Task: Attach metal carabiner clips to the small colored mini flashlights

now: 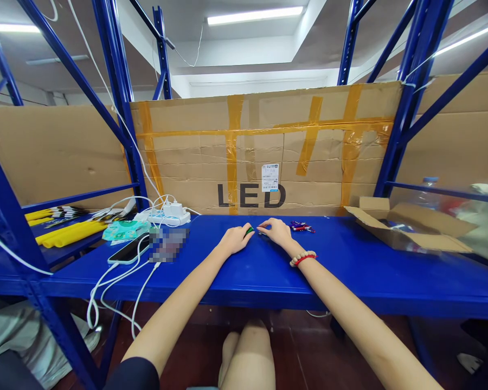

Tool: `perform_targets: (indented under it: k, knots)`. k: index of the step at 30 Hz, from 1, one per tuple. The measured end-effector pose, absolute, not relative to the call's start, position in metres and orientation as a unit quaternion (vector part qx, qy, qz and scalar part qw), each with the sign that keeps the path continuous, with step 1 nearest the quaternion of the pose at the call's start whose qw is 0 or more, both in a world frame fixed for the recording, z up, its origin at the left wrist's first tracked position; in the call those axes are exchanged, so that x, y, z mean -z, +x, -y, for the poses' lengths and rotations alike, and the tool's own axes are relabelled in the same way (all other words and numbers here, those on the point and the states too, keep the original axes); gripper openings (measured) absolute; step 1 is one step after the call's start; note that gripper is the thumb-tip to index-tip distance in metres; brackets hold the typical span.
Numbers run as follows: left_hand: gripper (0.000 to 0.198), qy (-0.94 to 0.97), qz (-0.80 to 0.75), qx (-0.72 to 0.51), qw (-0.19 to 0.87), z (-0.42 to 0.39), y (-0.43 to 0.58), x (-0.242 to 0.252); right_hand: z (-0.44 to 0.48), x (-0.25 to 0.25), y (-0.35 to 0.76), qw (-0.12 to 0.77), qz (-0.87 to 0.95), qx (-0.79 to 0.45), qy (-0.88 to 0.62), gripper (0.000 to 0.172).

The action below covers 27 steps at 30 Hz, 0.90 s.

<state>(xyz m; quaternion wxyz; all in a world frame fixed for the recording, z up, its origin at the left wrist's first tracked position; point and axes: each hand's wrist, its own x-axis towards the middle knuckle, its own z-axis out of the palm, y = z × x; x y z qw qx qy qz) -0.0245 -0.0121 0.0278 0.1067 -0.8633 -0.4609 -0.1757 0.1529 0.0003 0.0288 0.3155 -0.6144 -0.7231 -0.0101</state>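
Observation:
Over the middle of the blue shelf [252,276], my left hand [236,240] is closed on a small green object [249,231] that shows at its fingertips; its kind is too small to tell. My right hand [278,232], with a beaded bracelet and a red cord at the wrist, faces it a short gap away. Its thumb and fingers are pinched together at a tiny, dark or metallic bit that I cannot make out. Just right of that hand lies a small cluster of red and purple shiny pieces [302,226].
An opened cardboard box [417,225] sits at the right. On the left are a phone [128,249], a blurred-out flat item [168,245], a white power strip [171,214] with cables, a teal packet [120,231] and yellow rolls [71,233]. A cardboard panel [187,162] closes the back.

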Motion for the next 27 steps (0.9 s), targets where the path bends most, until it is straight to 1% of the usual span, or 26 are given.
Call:
perform_targets:
  k: [5, 10, 13, 15, 17, 19, 21, 27]
  knots:
    - [0.030, -0.864, 0.458, 0.181, 0.105, 0.011, -0.025, -0.026, -0.007, -0.024, 0.153, 0.277, 0.755, 0.016, -0.594, 0.014]
    - [0.031, -0.859, 0.464, 0.200, 0.085, 0.006, -0.026, -0.024, -0.016, -0.019, 0.159, 0.312, 0.745, -0.016, -0.589, 0.007]
    - [0.028, -0.853, 0.464, 0.231, 0.057, 0.003, -0.028, -0.023, -0.022, -0.019, 0.162, 0.398, 0.724, -0.070, -0.558, 0.011]
    - [0.025, -0.852, 0.457, 0.252, 0.038, 0.002, -0.029, -0.023, -0.026, -0.019, 0.161, 0.479, 0.709, -0.136, -0.499, 0.018]
    - [0.023, -0.855, 0.445, 0.266, 0.021, 0.002, -0.030, -0.024, -0.027, -0.021, 0.158, 0.531, 0.701, -0.198, -0.433, 0.026]
    - [0.022, -0.857, 0.439, 0.269, 0.011, 0.003, -0.030, -0.024, -0.027, -0.022, 0.154, 0.542, 0.703, -0.236, -0.395, 0.033]
    - [0.022, -0.858, 0.439, 0.268, 0.013, 0.004, -0.029, -0.024, -0.025, -0.023, 0.151, 0.529, 0.713, -0.254, -0.383, 0.038]
    - [0.021, -0.860, 0.440, 0.257, 0.017, 0.007, -0.029, -0.027, -0.019, -0.025, 0.148, 0.508, 0.719, -0.275, -0.386, 0.042]
